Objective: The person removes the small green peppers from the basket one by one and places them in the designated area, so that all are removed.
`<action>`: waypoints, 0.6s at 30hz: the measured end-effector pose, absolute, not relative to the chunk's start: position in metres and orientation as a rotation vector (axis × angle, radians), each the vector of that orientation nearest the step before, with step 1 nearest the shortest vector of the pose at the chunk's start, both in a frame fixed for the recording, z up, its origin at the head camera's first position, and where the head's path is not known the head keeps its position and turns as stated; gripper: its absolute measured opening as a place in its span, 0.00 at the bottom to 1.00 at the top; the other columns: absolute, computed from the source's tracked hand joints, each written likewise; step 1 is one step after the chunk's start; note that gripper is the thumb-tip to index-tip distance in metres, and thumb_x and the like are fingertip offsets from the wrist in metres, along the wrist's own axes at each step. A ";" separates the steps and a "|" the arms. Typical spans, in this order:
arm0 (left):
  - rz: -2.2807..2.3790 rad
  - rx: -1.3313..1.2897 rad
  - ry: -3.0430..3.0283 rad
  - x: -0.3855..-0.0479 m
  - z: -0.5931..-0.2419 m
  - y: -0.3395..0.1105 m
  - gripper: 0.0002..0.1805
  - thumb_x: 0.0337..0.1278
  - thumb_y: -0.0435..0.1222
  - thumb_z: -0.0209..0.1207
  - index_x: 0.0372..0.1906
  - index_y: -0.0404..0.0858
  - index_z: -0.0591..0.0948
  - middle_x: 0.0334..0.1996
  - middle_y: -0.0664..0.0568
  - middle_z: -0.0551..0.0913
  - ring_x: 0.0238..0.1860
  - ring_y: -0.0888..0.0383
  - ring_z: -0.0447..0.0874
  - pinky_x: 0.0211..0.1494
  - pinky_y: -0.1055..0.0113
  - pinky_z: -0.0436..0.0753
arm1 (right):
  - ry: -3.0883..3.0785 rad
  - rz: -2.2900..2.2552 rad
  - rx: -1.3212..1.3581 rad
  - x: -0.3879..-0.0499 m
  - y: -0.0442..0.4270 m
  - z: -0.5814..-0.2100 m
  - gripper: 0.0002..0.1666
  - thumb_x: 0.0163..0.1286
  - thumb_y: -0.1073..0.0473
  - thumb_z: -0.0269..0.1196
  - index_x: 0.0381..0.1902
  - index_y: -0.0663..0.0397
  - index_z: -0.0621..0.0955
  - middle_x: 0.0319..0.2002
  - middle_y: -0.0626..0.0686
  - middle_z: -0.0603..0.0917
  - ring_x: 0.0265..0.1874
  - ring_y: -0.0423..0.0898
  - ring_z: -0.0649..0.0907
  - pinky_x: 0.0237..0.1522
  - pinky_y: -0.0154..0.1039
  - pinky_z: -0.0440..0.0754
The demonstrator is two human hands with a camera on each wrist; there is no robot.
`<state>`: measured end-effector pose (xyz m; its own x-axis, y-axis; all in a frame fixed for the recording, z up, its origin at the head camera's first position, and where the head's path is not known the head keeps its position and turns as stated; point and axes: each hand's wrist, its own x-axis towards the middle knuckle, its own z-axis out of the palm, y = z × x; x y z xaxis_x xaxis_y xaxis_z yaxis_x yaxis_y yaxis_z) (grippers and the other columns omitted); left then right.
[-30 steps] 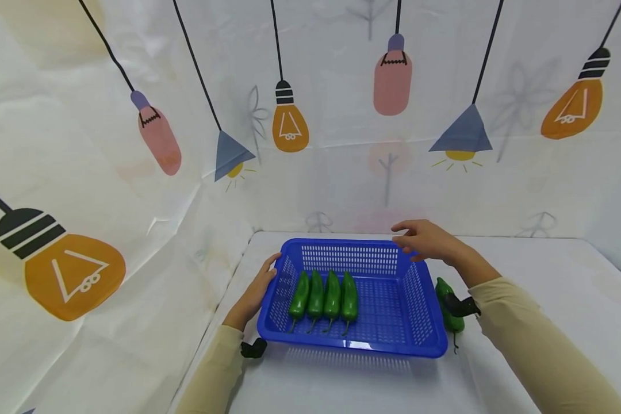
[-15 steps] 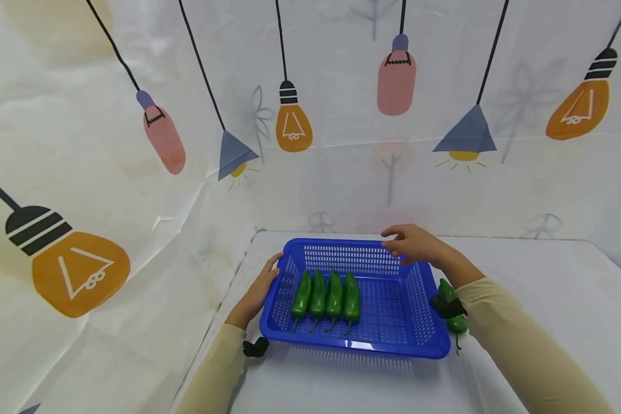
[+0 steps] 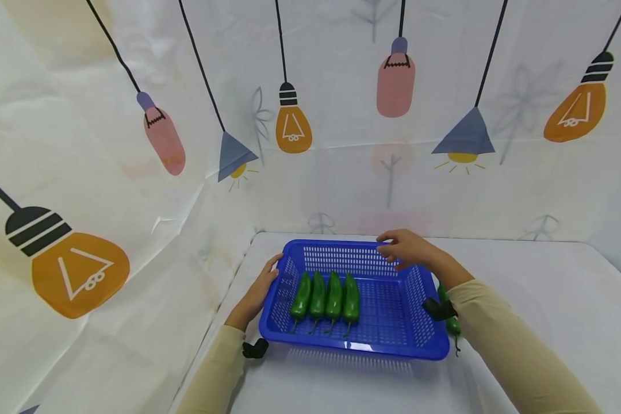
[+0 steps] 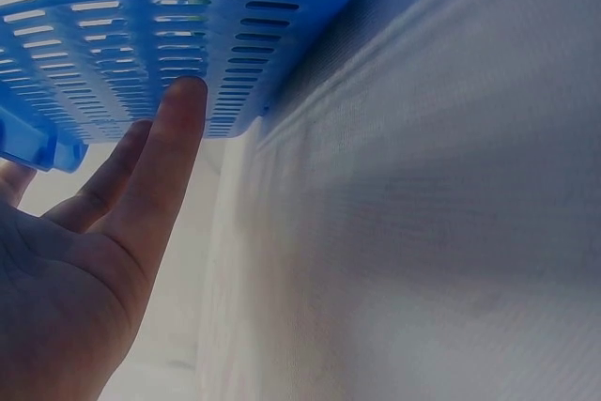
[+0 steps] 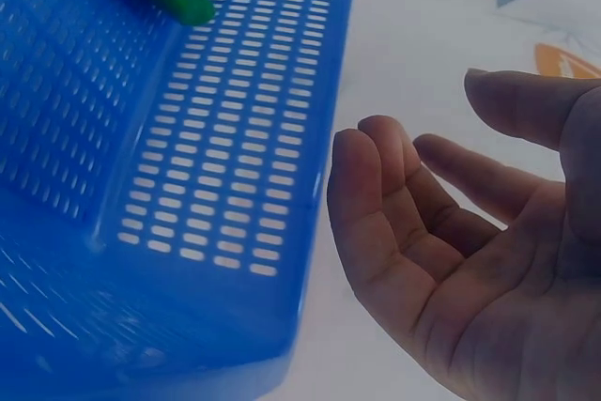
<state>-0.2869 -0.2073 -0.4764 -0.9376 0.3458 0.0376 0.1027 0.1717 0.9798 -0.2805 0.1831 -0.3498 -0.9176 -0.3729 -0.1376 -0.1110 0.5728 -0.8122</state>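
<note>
A blue plastic basket with slotted walls sits on the table. Several green chili peppers lie side by side in its left half, stems toward me. My left hand is at the basket's left side; in the left wrist view, its straight fingers touch the outer wall. Over the back right rim hovers my right hand, holding nothing. Its fingers are loosely bent and apart from the basket in the right wrist view. Another green pepper lies outside, right of the basket, partly hidden by my right wrist.
The white table extends to the right of the basket and in front of it. A white sheet printed with lamps and bulbs hangs behind and to the left. Black straps sit at both wrists.
My right hand has drifted left and slightly down over the back rim, its forearm now covering more of the outside pepper. The left hand stays at the basket; the peppers have not moved.
</note>
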 end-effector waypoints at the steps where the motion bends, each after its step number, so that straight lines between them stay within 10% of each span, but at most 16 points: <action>1: 1.855 0.439 2.249 -0.287 -0.476 -0.208 0.28 0.83 0.44 0.35 0.81 0.46 0.52 0.80 0.39 0.46 0.74 0.36 0.54 0.73 0.37 0.54 | 2.512 -1.266 -0.396 -0.281 0.182 -0.351 0.29 0.78 0.60 0.57 0.69 0.73 0.68 0.54 0.73 0.79 0.48 0.64 0.82 0.42 0.50 0.86; 18: 1.846 0.409 2.265 -0.287 -0.477 -0.207 0.28 0.83 0.45 0.35 0.81 0.48 0.52 0.79 0.39 0.49 0.72 0.36 0.59 0.71 0.38 0.58 | 2.461 -1.276 -0.321 -0.287 0.165 -0.367 0.29 0.76 0.61 0.58 0.69 0.73 0.69 0.36 0.57 0.81 0.33 0.51 0.81 0.37 0.48 0.85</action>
<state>-0.2874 -0.2073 -0.4768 -0.9437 0.3298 0.0262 0.0923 0.1861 0.9782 -0.2873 0.1647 -0.3672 -0.9134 -0.3538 -0.2013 -0.0393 0.5689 -0.8215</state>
